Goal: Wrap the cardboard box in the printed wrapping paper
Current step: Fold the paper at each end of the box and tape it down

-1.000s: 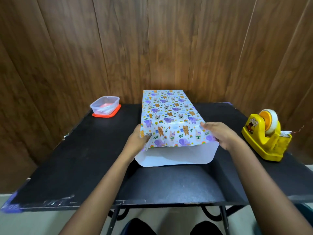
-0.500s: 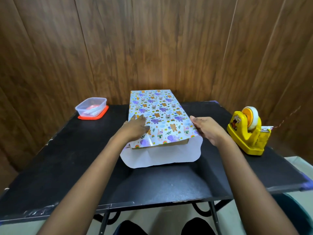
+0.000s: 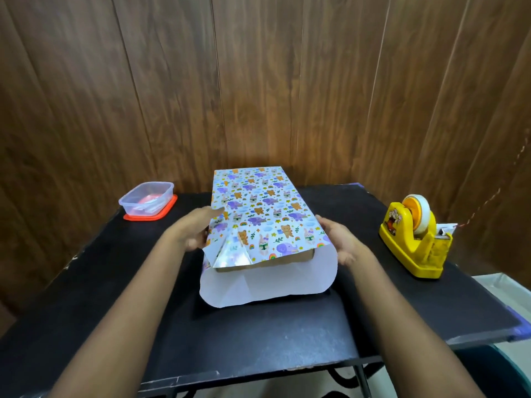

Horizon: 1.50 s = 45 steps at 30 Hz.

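The black table (image 3: 258, 334) carries everything. At its middle, running away from the person toward the wooden wall, lies the cardboard box (image 3: 287, 258), sleeved in printed wrapping paper (image 3: 258, 202). Only the near end is unclosed: brown board shows there, and the bottom flap (image 3: 267, 285) lies white side up on the table.

The box looks light and rigid, so it should take firm pressure along its edges without denting. The paper is thin and glossy, likely to slip on itself, keep any crease, and tear if pulled hard at a corner. The best hold is probably at the near end's side edges, pressing paper against board rather than tugging loose sheet.

A yellow tape dispenser (image 3: 413, 239) stands well to the right, and a clear plastic container (image 3: 148, 198) on a red lid to the far left.

The left hand (image 3: 192, 228) presses with straight fingers on the box's left side, beside a folded-in triangle of paper. The right hand (image 3: 339, 242) rests flat and uncurled against the right side.
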### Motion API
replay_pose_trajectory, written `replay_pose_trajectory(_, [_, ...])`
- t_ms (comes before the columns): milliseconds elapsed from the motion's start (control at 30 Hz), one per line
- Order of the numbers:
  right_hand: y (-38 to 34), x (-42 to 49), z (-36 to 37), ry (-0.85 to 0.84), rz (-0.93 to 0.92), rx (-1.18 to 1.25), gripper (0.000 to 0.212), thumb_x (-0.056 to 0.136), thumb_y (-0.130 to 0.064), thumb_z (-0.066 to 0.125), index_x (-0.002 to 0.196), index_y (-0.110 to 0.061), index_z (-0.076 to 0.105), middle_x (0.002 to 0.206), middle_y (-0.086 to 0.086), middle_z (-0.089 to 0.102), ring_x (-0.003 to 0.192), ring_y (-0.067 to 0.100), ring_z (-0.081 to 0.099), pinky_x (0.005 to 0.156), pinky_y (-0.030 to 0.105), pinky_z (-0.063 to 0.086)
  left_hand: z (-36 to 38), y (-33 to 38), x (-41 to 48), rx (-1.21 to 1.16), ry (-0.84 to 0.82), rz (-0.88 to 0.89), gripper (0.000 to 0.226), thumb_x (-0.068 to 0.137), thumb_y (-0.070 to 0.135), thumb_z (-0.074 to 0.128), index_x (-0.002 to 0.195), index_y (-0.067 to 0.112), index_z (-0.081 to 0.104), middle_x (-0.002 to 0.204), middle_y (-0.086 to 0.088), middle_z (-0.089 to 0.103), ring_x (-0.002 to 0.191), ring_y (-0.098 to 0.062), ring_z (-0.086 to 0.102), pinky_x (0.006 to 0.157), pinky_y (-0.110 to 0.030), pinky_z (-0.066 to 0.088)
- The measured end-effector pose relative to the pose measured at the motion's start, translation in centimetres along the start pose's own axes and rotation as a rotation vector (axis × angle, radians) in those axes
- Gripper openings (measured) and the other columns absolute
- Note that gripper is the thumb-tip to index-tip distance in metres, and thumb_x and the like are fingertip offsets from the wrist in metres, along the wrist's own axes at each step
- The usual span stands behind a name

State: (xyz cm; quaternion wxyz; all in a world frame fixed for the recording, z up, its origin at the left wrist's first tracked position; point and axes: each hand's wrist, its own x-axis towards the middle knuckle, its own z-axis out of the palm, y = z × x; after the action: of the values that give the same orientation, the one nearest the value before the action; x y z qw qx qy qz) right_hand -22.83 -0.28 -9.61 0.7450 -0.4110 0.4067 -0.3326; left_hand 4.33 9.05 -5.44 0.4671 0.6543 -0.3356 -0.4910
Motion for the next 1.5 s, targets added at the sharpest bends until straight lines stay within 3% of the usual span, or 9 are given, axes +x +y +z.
replay_pose_trajectory(133, [-5.1, 0.1, 0.4, 0.008, -0.182, -0.065, 0.034, 0.096, -0.036, 0.040, 0.121, -0.020, 0.059, 0.109, 0.012, 0.060, 0.089, 0.023, 0.058, 0.077, 0.037, 0.047, -0.3, -1.5, -0.1, -0.095, 0.056, 0.030, 0.030, 0.094, 0.014, 0.051, 0.123, 0.006, 0.054, 0.113, -0.015, 0.064, 0.091, -0.024, 0.062, 0.078, -0.040, 0.052])
replay_pose_trajectory(267, [-4.8, 1.4, 0.0, 0.167, -0.002, -0.332, 0.025, 0.096, -0.026, 0.043, 0.104, -0.010, 0.060, 0.099, 0.013, 0.059, 0.080, 0.024, 0.056, 0.077, 0.038, 0.048, 0.3, -2.3, -0.6, -0.106, 0.071, 0.053, 0.028, 0.094, 0.015, 0.050, 0.122, 0.014, 0.055, 0.100, -0.009, 0.067, 0.083, -0.020, 0.062, 0.059, -0.032, 0.052])
replay_pose_trajectory(500, [-1.4, 2.1, -0.1, 0.137, 0.166, -0.281, 0.036, 0.099, -0.021, 0.035, 0.110, 0.001, 0.061, 0.091, 0.016, 0.073, 0.076, 0.025, 0.072, 0.065, 0.038, 0.058, 1.2, -1.7, -2.3, -0.240, 0.029, 0.037, 0.017, 0.096, 0.016, 0.047, 0.103, 0.008, 0.060, 0.083, -0.009, 0.073, 0.071, -0.022, 0.070, 0.070, -0.038, 0.056])
replay_pose_trajectory(700, [-0.3, 1.0, 1.4, 0.130, 0.111, -0.261, 0.044, 0.100, -0.009, 0.032, 0.067, -0.002, 0.061, 0.068, 0.010, 0.067, 0.050, 0.022, 0.061, 0.034, 0.014, 0.044, 0.3, 2.5, -5.2, -0.256, -0.179, 0.228, 0.038, 0.098, 0.034, 0.040, 0.110, 0.008, 0.066, 0.103, -0.008, 0.071, 0.090, -0.020, 0.069, 0.073, -0.027, 0.057])
replay_pose_trajectory(800, [2.9, 2.3, 1.7, 0.288, 0.020, -0.267, 0.022, 0.097, -0.023, 0.046, 0.095, -0.008, 0.061, 0.096, 0.005, 0.063, 0.072, 0.019, 0.060, 0.049, 0.013, 0.038, 1.0, 5.6, -6.5, -0.035, -0.158, 0.373, 0.037, 0.096, 0.035, 0.046, 0.125, 0.014, 0.059, 0.122, -0.001, 0.064, 0.110, -0.014, 0.061, 0.096, -0.027, 0.046])
replay_pose_trajectory(900, [4.6, 2.6, 1.7, 0.269, 0.028, -0.241, 0.023, 0.091, -0.020, 0.053, 0.077, -0.003, 0.061, 0.048, 0.000, 0.061, 0.039, 0.010, 0.056, 0.041, 0.014, 0.039, 3.1, 6.8, -7.1, 0.335, -0.089, 0.489, 0.036, 0.100, 0.028, 0.039, 0.130, 0.016, 0.053, 0.133, 0.007, 0.054, 0.117, -0.002, 0.053, 0.098, -0.019, 0.038])
replay_pose_trajectory(1033, [3.9, 1.2, 1.9, 0.291, 0.006, -0.098, 0.037, 0.095, 0.001, 0.044, 0.060, -0.001, 0.055, 0.035, 0.006, 0.053, 0.028, 0.014, 0.050, 0.034, 0.018, 0.042, 7.1, 6.5, -5.6, 0.993, 0.092, 0.618, 0.042, 0.101, 0.034, 0.028, 0.144, 0.038, 0.028, 0.153, 0.022, 0.015, 0.143, -0.003, 0.004, 0.110, -0.052, -0.011])
replay_pose_trajectory(1333, [2.6, -1.3, 1.3, 0.119, 0.008, -0.336, 0.023, 0.093, -0.004, 0.043, 0.077, -0.009, 0.058, 0.065, 0.005, 0.057, 0.057, 0.014, 0.052, 0.058, 0.024, 0.048, 11.9, 10.0, -5.8, 1.333, -0.004, 0.556, 0.044, 0.102, 0.036, 0.018, 0.144, 0.033, 0.031, 0.154, 0.013, 0.022, 0.142, -0.016, 0.018, 0.111, -0.042, 0.010])
replay_pose_trajectory(1500, [-1.4, -4.0, 0.4, 0.259, -0.359, -0.197, 0.019, 0.098, -0.022, 0.047, 0.086, -0.014, 0.060, 0.083, 0.005, 0.062, 0.072, 0.013, 0.057, 0.067, 0.024, 0.047, 9.7, 9.8, -6.3, 1.168, -0.076, 0.590, 0.044, 0.102, 0.032, 0.030, 0.144, 0.019, 0.036, 0.153, 0.005, 0.028, 0.137, -0.017, 0.030, 0.109, -0.027, 0.023])
